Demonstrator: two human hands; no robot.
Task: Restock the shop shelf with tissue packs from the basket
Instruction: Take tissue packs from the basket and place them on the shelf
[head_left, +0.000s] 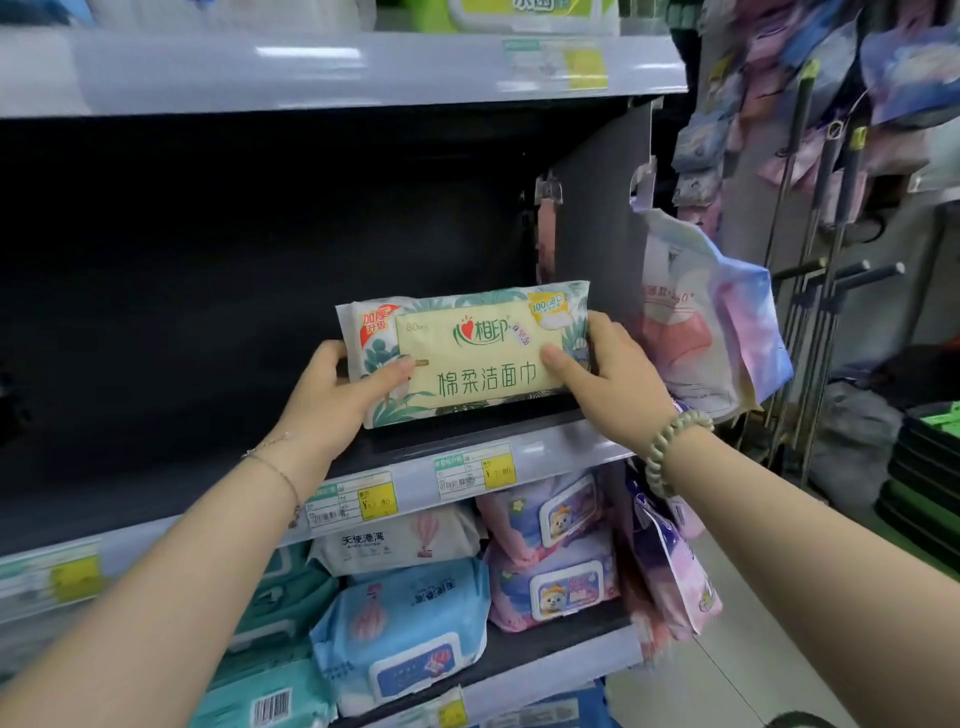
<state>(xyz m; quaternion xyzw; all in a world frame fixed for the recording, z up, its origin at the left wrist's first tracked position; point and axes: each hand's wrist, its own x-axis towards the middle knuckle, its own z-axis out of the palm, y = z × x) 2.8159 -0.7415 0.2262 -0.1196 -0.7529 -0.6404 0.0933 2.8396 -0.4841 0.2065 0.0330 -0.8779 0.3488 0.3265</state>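
Observation:
A tissue pack (467, 332) with a cream label and green leaf print stands upright at the right end of the dark middle shelf (374, 452). My left hand (332, 400) grips its left end, thumb across the front. My right hand (608, 374) grips its right end, thumb on the label. The pack's bottom edge rests on or just above the shelf board. The rest of this shelf is dark and bare. The basket is not in view.
Wet-wipe packs (405, 623) fill the shelf below, behind price tags (358, 501). Hanging pastel packs (711, 322) crowd the shelf's right end. Mop handles (821, 249) and stacked green baskets (930, 457) stand at the far right. Another shelf (337, 67) runs overhead.

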